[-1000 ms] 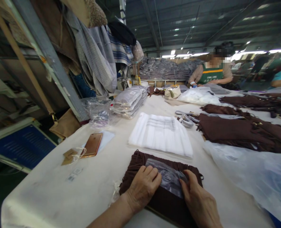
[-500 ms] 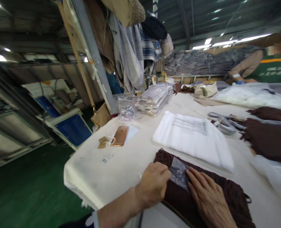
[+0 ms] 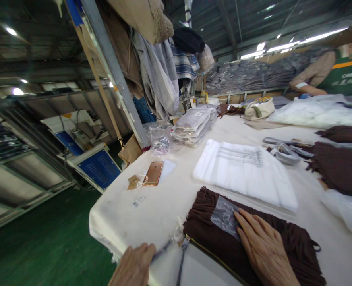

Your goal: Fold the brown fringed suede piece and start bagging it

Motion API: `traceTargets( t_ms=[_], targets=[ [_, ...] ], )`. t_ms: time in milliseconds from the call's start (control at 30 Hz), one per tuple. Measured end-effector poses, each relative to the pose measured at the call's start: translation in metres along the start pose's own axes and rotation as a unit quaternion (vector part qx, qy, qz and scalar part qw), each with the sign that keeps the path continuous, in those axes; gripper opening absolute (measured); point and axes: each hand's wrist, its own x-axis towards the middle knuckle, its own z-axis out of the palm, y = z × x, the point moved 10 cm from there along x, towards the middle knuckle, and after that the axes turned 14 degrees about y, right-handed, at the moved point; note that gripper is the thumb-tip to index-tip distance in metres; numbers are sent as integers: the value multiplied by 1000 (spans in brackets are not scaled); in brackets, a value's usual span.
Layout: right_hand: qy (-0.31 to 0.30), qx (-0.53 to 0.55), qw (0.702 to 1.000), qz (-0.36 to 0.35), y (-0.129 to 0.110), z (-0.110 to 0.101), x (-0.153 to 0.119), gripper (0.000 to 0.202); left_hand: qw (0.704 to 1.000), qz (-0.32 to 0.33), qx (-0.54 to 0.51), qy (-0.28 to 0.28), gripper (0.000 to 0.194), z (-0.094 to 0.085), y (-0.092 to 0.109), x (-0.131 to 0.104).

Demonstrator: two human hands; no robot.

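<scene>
A dark brown fringed pouch (image 3: 217,242) with a gold zip along its near edge lies on the cloth-covered table. My right hand (image 3: 262,242) rests flat on it, fingers outstretched, fingertips over a small clear plastic packet (image 3: 224,214). Left of the pouch, at the table's front edge, my left hand (image 3: 134,262) has its fingers curled; what they hold, if anything, I cannot make out. A dark strip (image 3: 164,248) runs from near these fingers towards a white tuft (image 3: 178,228) by the pouch's zip end. Behind the pouch lies a folded white striped cloth (image 3: 241,171).
A phone (image 3: 153,173) lies beside a brown tag (image 3: 133,182) on the left. Farther back are bagged grey goods (image 3: 194,121) and a metal post (image 3: 116,75) with hanging textiles. Scissors-like tools (image 3: 286,153) and more brown fringed goods (image 3: 339,167) are on the right. A co-worker (image 3: 343,75) stands beyond.
My left hand has left the pouch and moved left and down to the table's front edge. My right hand stays flat on the pouch. The view has shifted slightly.
</scene>
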Motion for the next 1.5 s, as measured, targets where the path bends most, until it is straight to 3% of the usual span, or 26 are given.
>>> traceTargets(
  t_ms=[67, 133, 200, 267, 333, 433, 467, 533, 600, 667, 767, 867, 933, 1000, 1067, 1167, 1267, 1400, 1500],
  targets=[
    [-3, -3, 1000, 5, 1, 1, 0, 35, 986, 44, 120, 104, 35, -46, -2, 30],
    [-2, -5, 1000, 9, 0, 0, 1, 34, 952, 97, 197, 214, 33, -101, 14, 64],
    [0, -4, 1000, 12, 0, -2, 3, 33, 904, 185, 226, 311, 30, -145, 54, 90],
    [3, -1, 1000, 17, -2, -3, 6, 32, 867, 251, 218, 371, 25, -167, 100, 108],
    [13, 4, 1000, 21, -3, -6, 8, 32, 836, 330, 176, 403, 20, -162, 151, 115],
    [48, 13, 999, 16, -6, -14, 10, 26, 782, 440, 81, 434, 27, -125, 214, 108],
    [62, 17, 998, 13, -7, -18, 9, 26, 779, 450, 49, 435, 33, -110, 225, 107],
    [88, 23, 996, 0, -8, -28, 9, 24, 807, 415, -1, 419, 40, -82, 231, 115],
    [108, 30, 994, -9, -9, -41, 11, 19, 851, 373, -27, 369, 40, -56, 227, 127],
    [127, 41, 991, -17, -11, -54, 17, 18, 871, 370, -42, 320, 38, -42, 225, 131],
    [126, 54, 990, -20, -14, -60, 29, 30, 860, 409, -88, 292, 31, -44, 229, 128],
    [62, 33, 997, -17, -14, -37, 26, 39, 855, 419, -155, 262, 26, -52, 217, 129],
    [15, 8, 1000, -16, -12, -20, 15, 43, 886, 333, -216, 240, 27, -55, 183, 139],
    [-19, -8, 1000, -21, -10, -9, 3, 52, 918, 196, -254, 231, 28, -55, 129, 142],
    [-42, -7, 998, -47, -13, -5, -4, 72, 935, 90, -254, 230, 25, -54, 79, 131],
    [-45, -10, 995, -89, -24, -12, -2, 91, 948, -11, -271, 169, 20, -40, 31, 105],
    [-15, -19, 993, -118, -39, -19, 3, 81, 950, -42, -292, 102, 19, -21, 26, 86],
    [-3, -67, 977, -202, -63, -7, -12, 64, 965, -18, -247, 82, 17, -8, 41, 82],
    [0, -112, 961, -253, -70, 6, -29, 52, 970, -30, -231, 70, 17, 0, 40, 87]
  ],
)
